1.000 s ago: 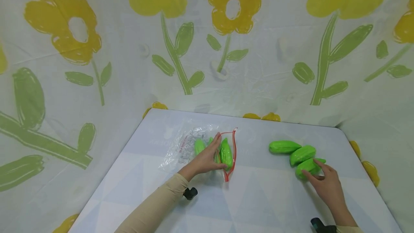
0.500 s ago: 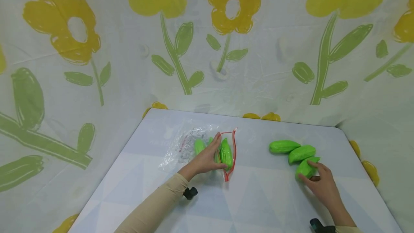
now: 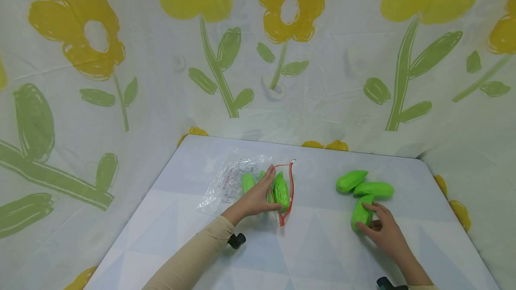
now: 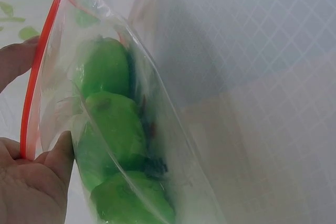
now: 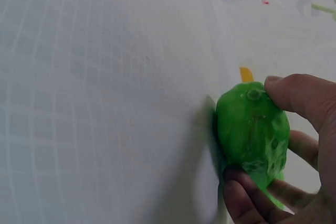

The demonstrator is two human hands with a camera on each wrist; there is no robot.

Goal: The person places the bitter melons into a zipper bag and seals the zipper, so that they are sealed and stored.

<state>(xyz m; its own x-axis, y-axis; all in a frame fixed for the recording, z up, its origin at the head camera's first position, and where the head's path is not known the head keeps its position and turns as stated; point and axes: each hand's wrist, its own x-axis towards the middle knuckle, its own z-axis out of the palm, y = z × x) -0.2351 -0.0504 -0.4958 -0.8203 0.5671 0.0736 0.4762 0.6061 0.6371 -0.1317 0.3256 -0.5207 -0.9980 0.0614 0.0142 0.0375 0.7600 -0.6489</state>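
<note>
1. Left hand (image 3: 258, 198) sits at the mouth of the clear zip bag (image 3: 235, 182). Thumb and fingers pinch the red zip edge (image 4: 32, 90) and hold the opening up. The bag lies flat, mouth toward the right hand.
2. Green gourds in the bag (image 4: 113, 129): at least three, packed end to end. Their long axes run back from the mouth into the bag.
3. Right hand (image 3: 380, 232) is curled round the nearest loose gourd (image 3: 361, 211), thumb on top, fingers under (image 5: 247, 203). That gourd's long axis runs near to far, tilted slightly right at the far end. In the wrist view its blunt end faces the bag.
4. The held gourd lies well right of the bag mouth, with bare table between. The right hand has it; the left hand is well apart from it.
5. Two more loose gourds (image 3: 364, 185) lie just beyond the held one, close together, long axes roughly left-right.
6. Surface: pale table (image 3: 314, 245) with a faint triangle print and rounded corners.
7. Room: white sheet with yellow flowers and green stems (image 3: 290, 8) hung behind and at both sides.
</note>
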